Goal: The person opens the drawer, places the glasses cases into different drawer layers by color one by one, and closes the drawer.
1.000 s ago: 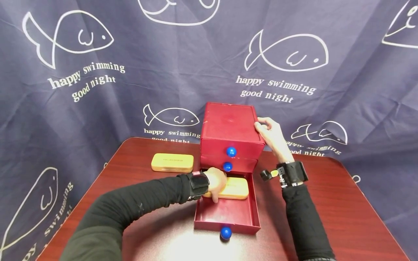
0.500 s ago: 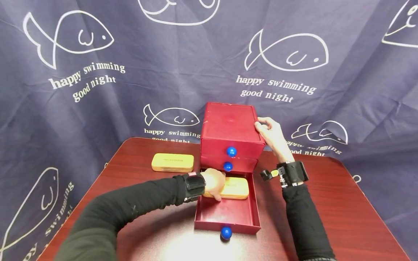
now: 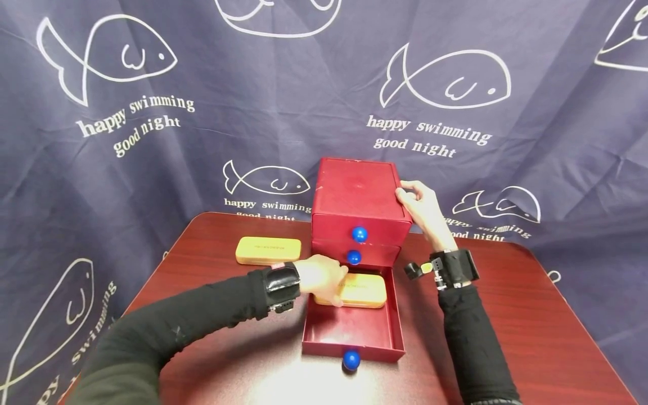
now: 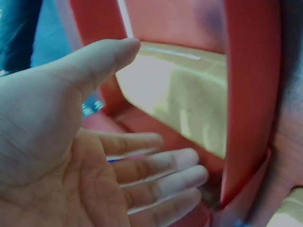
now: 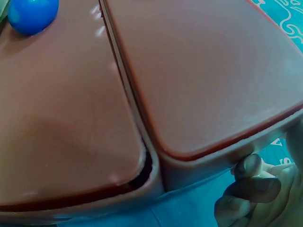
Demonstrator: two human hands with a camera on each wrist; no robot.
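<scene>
A red three-drawer cabinet with blue knobs stands mid-table. Its bottom drawer is pulled out, and a yellow case lies at the back of it. My left hand hovers over the drawer's left edge next to the case. In the left wrist view its fingers are straight and apart from the case. My right hand grips the cabinet's top right edge, thumb on top. The right wrist view shows its fingers curled behind the cabinet's corner.
A second yellow case lies on the dark red table, left of the cabinet. A blue cloth with fish drawings hangs behind. The pulled-out drawer's blue knob sticks out toward the table's near edge.
My left hand has let go of the yellow case and drawn back to the left. The case stays in the drawer. The right hand has not moved.
</scene>
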